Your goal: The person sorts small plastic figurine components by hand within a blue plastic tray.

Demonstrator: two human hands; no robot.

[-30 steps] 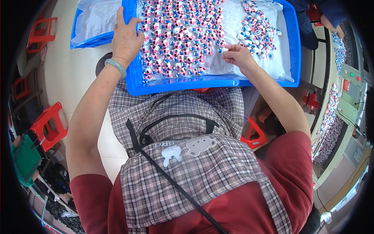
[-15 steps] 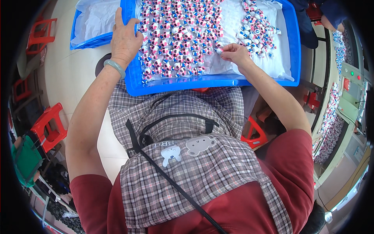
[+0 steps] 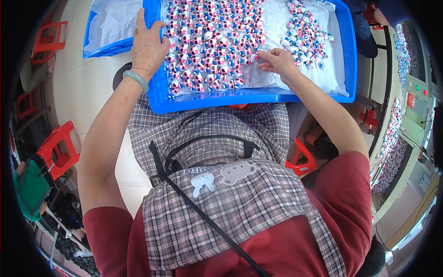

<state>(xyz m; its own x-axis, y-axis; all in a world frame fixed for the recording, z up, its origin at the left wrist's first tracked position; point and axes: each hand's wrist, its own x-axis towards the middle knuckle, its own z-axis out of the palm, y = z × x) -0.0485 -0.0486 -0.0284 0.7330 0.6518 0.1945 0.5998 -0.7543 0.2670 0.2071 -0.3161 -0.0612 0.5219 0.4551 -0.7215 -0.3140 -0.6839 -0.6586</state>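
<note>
Your left hand lies flat, fingers spread, on the left rim of the blue plastic tray and holds nothing. Your right hand is curled, fingertips pinching one small figure at the right edge of the dense block of small glossy pink-white-blue figures on the white sheet lining the tray. A looser cluster lies far right.

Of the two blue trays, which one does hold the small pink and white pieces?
The larger blue tray on the person's lap, where both hands rest. Pieces cover its white liner. The smaller blue tray beyond the left hand shows only white liner.
</note>
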